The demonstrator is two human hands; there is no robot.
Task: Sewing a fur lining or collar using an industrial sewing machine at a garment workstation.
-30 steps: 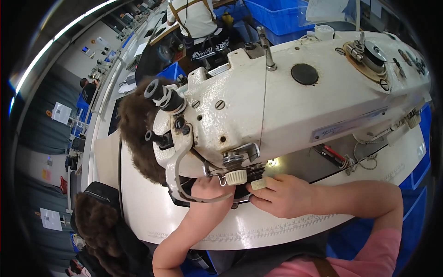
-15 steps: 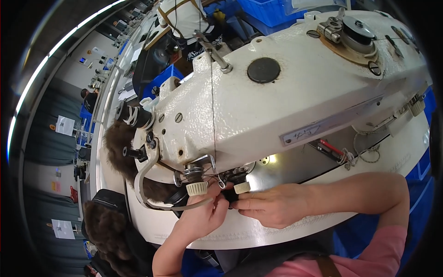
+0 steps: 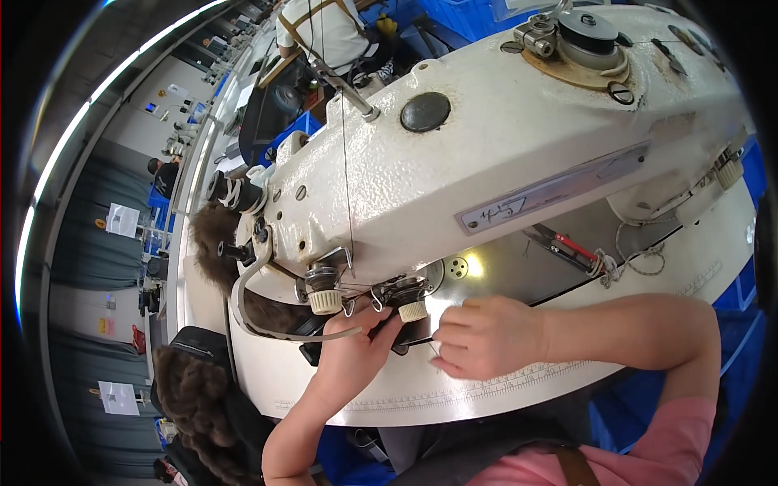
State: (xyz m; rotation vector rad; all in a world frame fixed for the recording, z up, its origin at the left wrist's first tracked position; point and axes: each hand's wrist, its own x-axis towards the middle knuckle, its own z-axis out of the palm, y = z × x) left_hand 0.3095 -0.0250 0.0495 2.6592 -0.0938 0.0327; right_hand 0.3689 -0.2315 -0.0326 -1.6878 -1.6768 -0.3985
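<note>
Your left hand (image 3: 350, 356) pinches the dark piece (image 3: 403, 334) under the needle, at six o'clock of the machine head (image 3: 486, 162); keep your right hand (image 3: 484, 336) flat beside it, fingers clear.

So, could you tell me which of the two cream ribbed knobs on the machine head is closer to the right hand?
The right-hand knob, beside the right hand; the other knob sits further left, above the left hand.

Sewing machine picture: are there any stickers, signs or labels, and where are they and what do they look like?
Long grey metal nameplate: on the front of the cream-white sewing machine, a slim strip.
White paper sheets: hanging on the grey curtain at far left, squarish.
White paper sheet: lower left on the curtain.
Printed ruler scale: along the white table edge, beneath the hands.
</note>
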